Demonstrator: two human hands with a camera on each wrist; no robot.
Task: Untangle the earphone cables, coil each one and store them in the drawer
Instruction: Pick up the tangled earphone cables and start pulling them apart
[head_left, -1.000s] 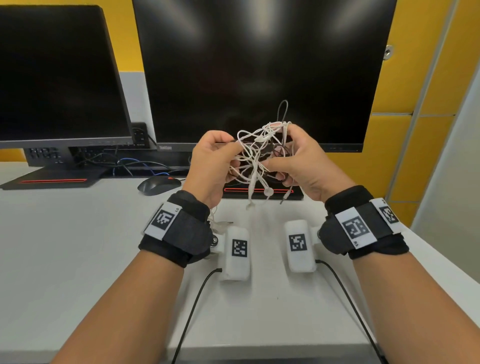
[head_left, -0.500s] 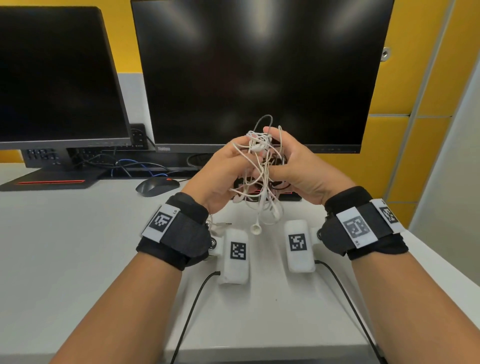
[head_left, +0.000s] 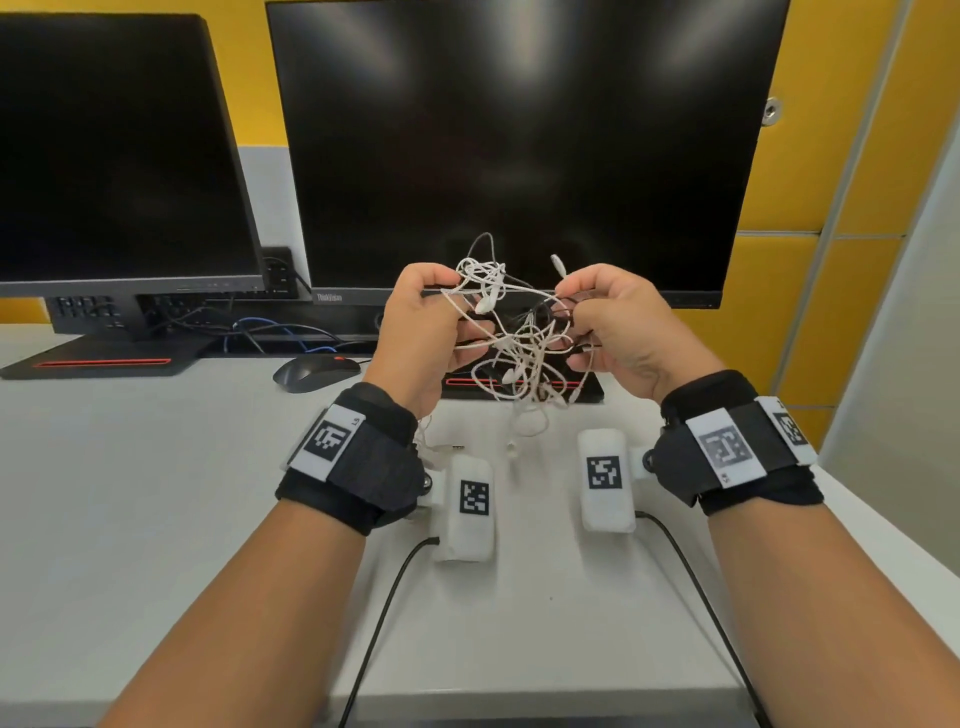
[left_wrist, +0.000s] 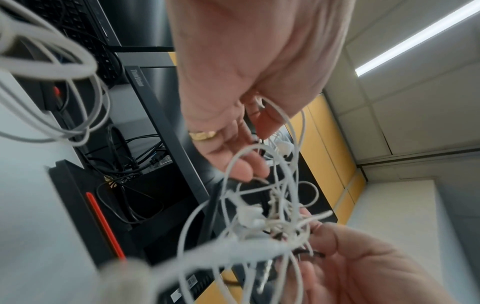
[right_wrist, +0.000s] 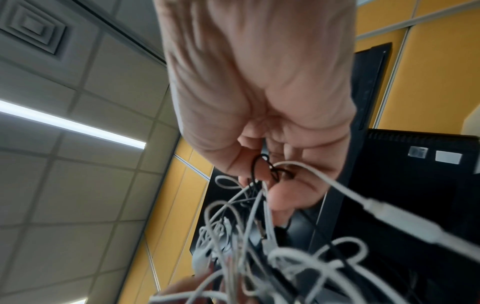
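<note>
Both hands hold a knot of earphone cables up between them, above the desk.

The left hand (head_left: 421, 332) pinches white strands at one side of the tangle (head_left: 519, 343), fingers curled around them; the right hand (head_left: 623, 327) grips the other side, thumb and fingers closed on white and black strands. Loose loops and earbuds hang below the hands, in front of the monitor (head_left: 519, 145). A mouse (head_left: 314, 371) lies left of the left hand.

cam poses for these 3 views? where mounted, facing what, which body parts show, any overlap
Head: on the head, looking forward and down at the desk and monitor; both forearms, left hand, right hand.
Left wrist: looks along the left hand, up past the ceiling light.
Right wrist: along the right hand, toward the ceiling.
Shared: the earphone tangle.
</note>
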